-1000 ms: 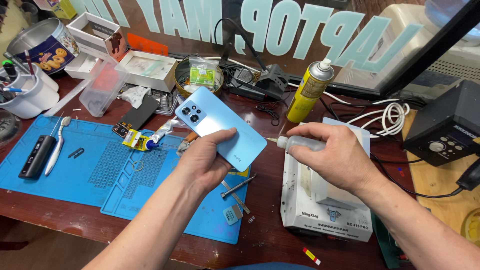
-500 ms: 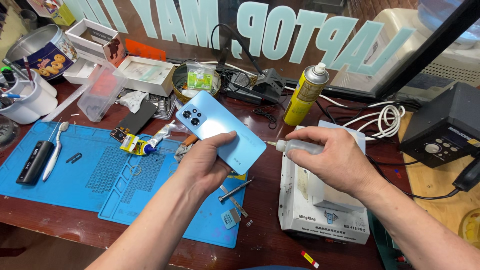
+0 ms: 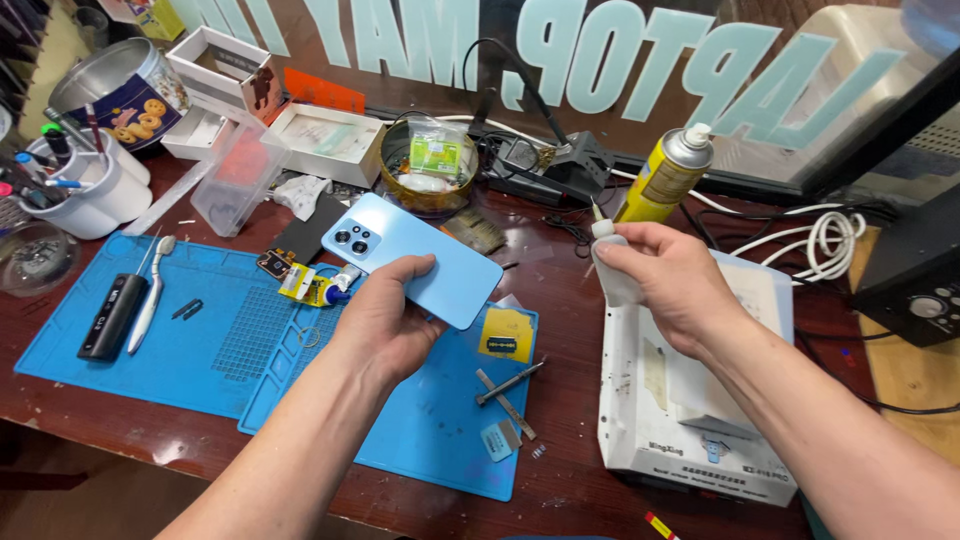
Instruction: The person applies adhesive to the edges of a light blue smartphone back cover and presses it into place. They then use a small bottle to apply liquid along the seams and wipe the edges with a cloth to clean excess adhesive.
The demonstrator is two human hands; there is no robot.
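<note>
Blue silicone work mat (image 3: 200,340) lies under my left hand (image 3: 385,320), a black pen-shaped tool (image 3: 112,317) on its far left end. My left hand pinches the light-blue smartphone with its camera cluster up (image 3: 415,255), thumb on the back cover, fingers curled beneath, holding it above the mat. Just right of that grip sit a yellow blade card (image 3: 507,335) and a small metal screwdriver (image 3: 508,382). My right hand (image 3: 665,280) closes around a small translucent squeeze bottle (image 3: 612,262), nozzle up, over the white heating plate machine (image 3: 690,400); a yellow spray can (image 3: 665,175) stands behind.
</note>
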